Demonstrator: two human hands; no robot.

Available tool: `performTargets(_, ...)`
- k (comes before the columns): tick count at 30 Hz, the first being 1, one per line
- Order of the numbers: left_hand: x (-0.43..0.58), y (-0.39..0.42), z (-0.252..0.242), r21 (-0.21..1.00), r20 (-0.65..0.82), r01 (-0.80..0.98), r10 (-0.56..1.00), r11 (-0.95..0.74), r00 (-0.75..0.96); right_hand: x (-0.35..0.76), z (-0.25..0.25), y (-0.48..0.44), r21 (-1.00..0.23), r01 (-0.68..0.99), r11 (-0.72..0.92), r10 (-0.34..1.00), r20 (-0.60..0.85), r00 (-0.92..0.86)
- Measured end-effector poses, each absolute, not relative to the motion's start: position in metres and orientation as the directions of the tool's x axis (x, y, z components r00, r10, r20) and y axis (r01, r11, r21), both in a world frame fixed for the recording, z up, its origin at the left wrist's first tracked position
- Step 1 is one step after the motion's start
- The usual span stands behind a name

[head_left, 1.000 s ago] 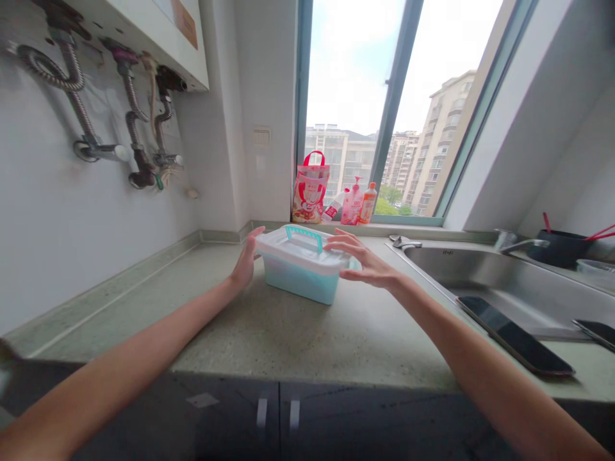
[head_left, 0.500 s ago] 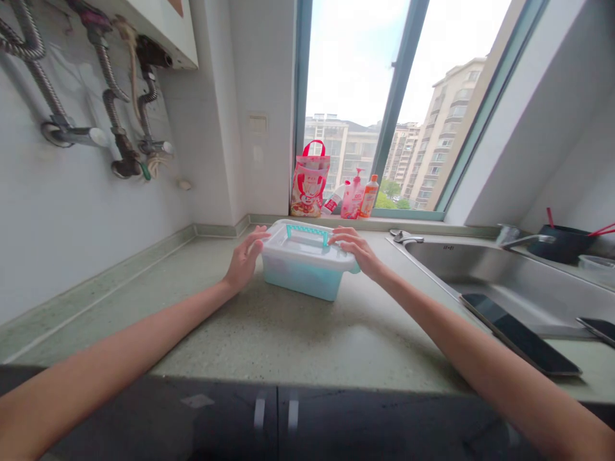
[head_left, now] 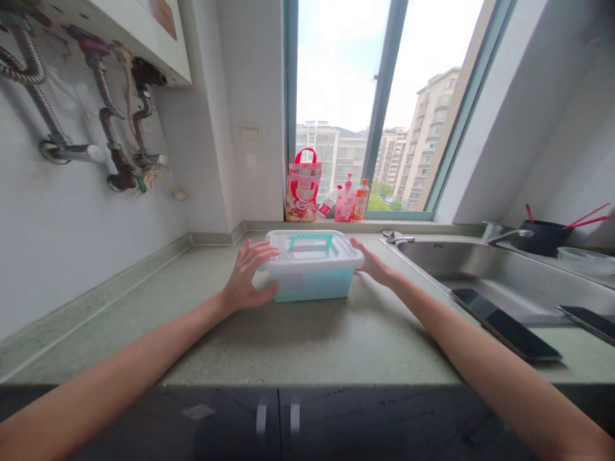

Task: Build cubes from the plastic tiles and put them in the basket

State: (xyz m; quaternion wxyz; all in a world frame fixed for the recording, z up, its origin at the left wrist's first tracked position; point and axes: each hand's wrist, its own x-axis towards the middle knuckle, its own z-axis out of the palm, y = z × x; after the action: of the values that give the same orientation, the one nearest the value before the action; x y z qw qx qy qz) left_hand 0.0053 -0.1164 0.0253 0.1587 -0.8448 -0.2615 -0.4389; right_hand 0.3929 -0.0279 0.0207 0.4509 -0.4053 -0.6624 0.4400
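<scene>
A storage box (head_left: 312, 283) with a pale blue body, a whitish lid and a teal handle (head_left: 311, 241) sits on the counter, lid on and handle lying low. Its long side faces me. My left hand (head_left: 247, 278) is at the box's left end, fingers spread over the lid's edge and thumb apart near the front corner. At the opposite end, my right hand (head_left: 373, 264) grips the lid's rim, with part of its fingers hidden behind the box. Inside the box, the contents are too blurred to make out.
To the right is a steel sink (head_left: 480, 269) with a faucet (head_left: 509, 237). Two dark phone-like slabs, one a black slab (head_left: 504, 323), lie along its front edge. A red-handled bag (head_left: 302, 192) and a pink pump bottle (head_left: 344, 202) stand on the windowsill.
The box has turned so its long side squarely faces me. My right hand has moved off the lid's top to the right end; my left hand has opened wider at the left end.
</scene>
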Motion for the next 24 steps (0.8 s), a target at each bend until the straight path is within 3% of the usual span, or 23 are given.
performTargets(4, 0.009, -0.12, 0.028, -0.106, 0.807, 0.513, 0.228, -0.852, 0.545, 0.395, 0.02, -0.027, -0.992, 0.024, 0.124, 0.969, 0.115, -0.219)
performTargets(7, 0.006, -0.112, 0.023, -0.009, 0.841, 0.479, 0.252, -0.878, 0.479, 0.387, 0.018, -0.031, -0.979, -0.158, 0.127, 0.959, 0.161, -0.231)
performTargets(10, 0.004, -0.097, 0.014, 0.314, 0.856, 0.391, 0.436, -0.865, 0.278, 0.378, 0.018, -0.038, -0.937, -0.339, 0.088, 0.943, 0.188, -0.276)
performTargets(12, 0.007, -0.087, 0.008, 0.57, 0.784, 0.231, 0.606, -0.788, 0.135, 0.371, 0.021, -0.045, -0.894, -0.445, 0.06, 0.943, 0.197, -0.268)
performTargets(14, 0.013, -0.079, 0.004, 0.725, 0.683, 0.045, 0.726, -0.687, 0.075, 0.364, 0.027, -0.051, -0.843, -0.535, 0.048, 0.952, 0.202, -0.232)
performTargets(18, 0.024, -0.077, 0.009, 0.793, 0.599, -0.187, 0.797, -0.579, 0.074, 0.352, 0.037, -0.061, -0.788, -0.611, 0.074, 0.963, 0.216, -0.162)
performTargets(24, 0.022, -0.091, 0.032, 0.808, 0.468, -0.378, 0.882, -0.452, -0.053, 0.338, 0.044, -0.066, -0.818, -0.473, 0.328, 0.923, 0.385, -0.026)
